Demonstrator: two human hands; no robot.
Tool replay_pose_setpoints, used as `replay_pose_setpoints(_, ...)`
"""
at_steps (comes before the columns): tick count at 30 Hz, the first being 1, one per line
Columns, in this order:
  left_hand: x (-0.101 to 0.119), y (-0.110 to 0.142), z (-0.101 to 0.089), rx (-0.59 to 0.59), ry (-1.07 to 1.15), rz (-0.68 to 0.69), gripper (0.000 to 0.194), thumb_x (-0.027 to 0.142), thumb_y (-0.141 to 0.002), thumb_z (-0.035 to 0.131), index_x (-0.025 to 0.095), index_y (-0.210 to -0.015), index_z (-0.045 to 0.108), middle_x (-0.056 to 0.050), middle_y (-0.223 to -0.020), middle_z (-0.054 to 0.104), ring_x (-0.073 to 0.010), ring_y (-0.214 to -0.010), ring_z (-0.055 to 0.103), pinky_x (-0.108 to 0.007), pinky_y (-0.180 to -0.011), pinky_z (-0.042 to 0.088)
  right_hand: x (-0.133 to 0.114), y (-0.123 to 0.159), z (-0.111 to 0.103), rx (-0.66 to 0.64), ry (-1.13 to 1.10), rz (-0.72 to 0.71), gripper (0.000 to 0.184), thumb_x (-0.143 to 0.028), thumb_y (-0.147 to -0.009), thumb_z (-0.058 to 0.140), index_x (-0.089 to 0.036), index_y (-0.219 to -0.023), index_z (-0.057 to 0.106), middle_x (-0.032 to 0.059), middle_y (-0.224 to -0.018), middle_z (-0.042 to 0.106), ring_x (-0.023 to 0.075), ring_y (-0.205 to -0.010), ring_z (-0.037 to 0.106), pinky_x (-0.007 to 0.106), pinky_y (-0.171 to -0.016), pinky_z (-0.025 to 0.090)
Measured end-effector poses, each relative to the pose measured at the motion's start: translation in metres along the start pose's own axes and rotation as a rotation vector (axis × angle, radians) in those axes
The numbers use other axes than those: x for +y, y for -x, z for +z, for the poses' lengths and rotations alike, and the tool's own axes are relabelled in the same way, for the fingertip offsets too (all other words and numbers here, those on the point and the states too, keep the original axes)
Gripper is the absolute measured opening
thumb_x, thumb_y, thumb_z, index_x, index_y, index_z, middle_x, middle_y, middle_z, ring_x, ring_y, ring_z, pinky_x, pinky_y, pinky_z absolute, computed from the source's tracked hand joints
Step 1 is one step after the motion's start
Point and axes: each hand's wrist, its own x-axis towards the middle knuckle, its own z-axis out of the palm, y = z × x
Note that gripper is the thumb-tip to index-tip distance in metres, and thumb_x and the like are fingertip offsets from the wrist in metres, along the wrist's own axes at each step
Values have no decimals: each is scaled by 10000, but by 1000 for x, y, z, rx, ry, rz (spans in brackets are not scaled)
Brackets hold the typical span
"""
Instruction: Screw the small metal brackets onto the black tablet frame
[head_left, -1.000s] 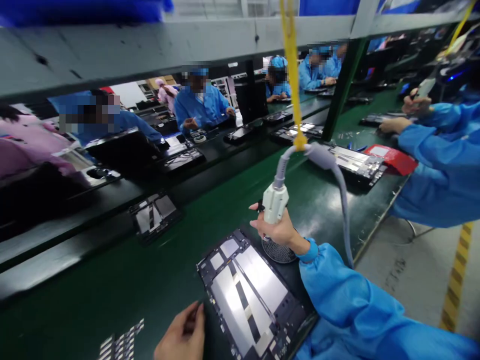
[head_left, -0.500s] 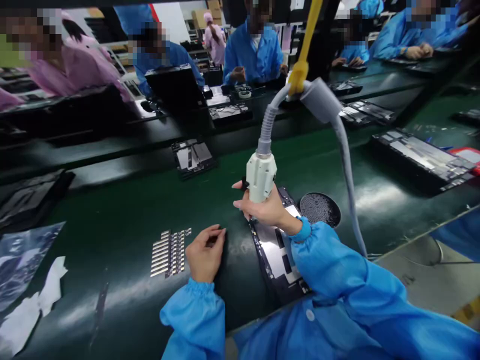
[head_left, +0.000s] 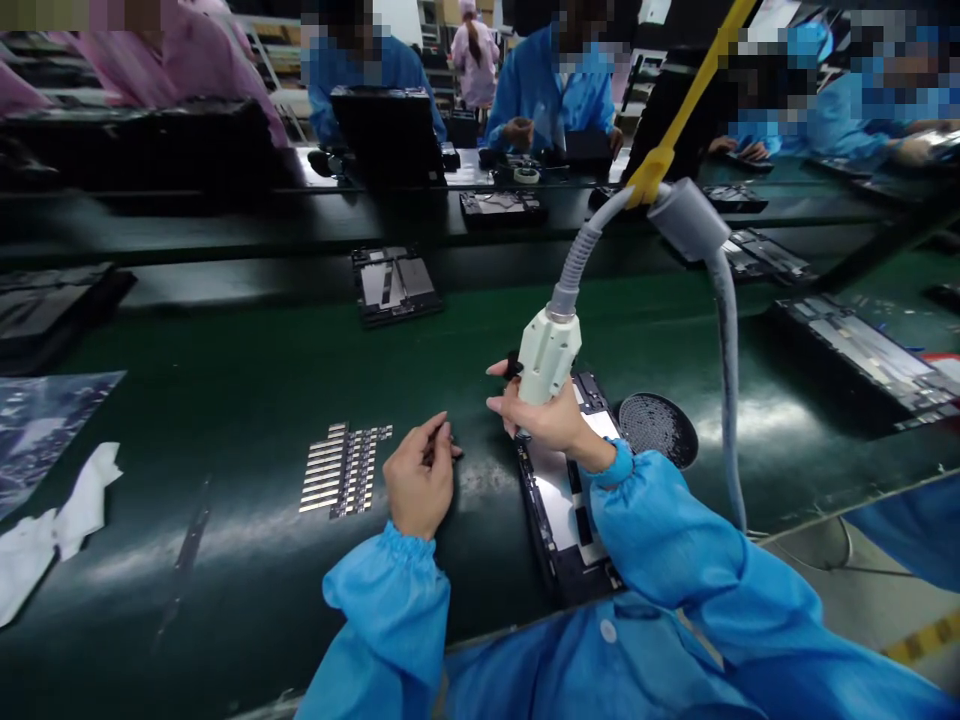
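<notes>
My right hand [head_left: 544, 410] is wrapped round a whitish electric screwdriver [head_left: 550, 350], which hangs by a grey cable [head_left: 726, 370]. The screwdriver stands over the upper left edge of an opened tablet [head_left: 551, 500] with a silvery inside; my hand hides its tip. To the left of the tablet, my left hand [head_left: 421, 478] hovers low over the green bench with thumb and fingers drawn together. What its fingers hold, if anything, I cannot make out. Several small flat strip-like parts [head_left: 341, 470] lie in rows just left of that hand.
A round black dish of small pieces [head_left: 658, 430] stands right of the tablet. Another opened device [head_left: 394, 285] lies farther back, and a larger one [head_left: 874, 350] at the right. White paper [head_left: 82, 505] and a plastic bag [head_left: 49, 425] lie left. A yellow strap [head_left: 694, 95] suspends the cable.
The whole view has shifted, so the screwdriver and tablet appear farther right. My left hand's fingers have curled and turned slightly; my right hand keeps the same grip on the screwdriver.
</notes>
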Motion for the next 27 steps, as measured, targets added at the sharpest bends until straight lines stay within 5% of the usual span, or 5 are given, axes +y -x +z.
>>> replay_pose_setpoints(9,-2,-2,2,29,165,-60,269,347,-865,553,142,-1035,589,-62,-886,696,-150,-701,692,-286,-660,589,-1,0,1,4,4,8,269,-222,-723,707,-132,-959,614,-53,-477,549,99,-406,508,235,-461,443)
replay_pose_setpoints(16,-1,-2,0,40,64,29,225,234,-870,485,135,-972,659,-62,-876,708,-150,-771,699,-293,-743,590,-1,1,0,14,16,11,280,-228,-717,708,-132,-959,605,-54,-467,542,101,-402,502,237,-457,438)
replay_pose_setpoints(22,9,-1,-9,64,-54,228,242,142,-861,445,142,-896,684,-71,-989,700,-148,-826,689,-279,-746,589,3,5,5,25,35,26,213,-242,-708,705,-129,-848,591,-50,-483,538,88,-406,500,232,-459,443)
replay_pose_setpoints(27,36,33,-12,-85,-282,654,273,71,-850,459,134,-1007,674,-82,-1023,705,-161,-983,662,-299,-916,539,6,9,9,44,84,-1,190,-244,-714,692,-134,-823,581,-52,-492,530,86,-416,501,240,-467,448)
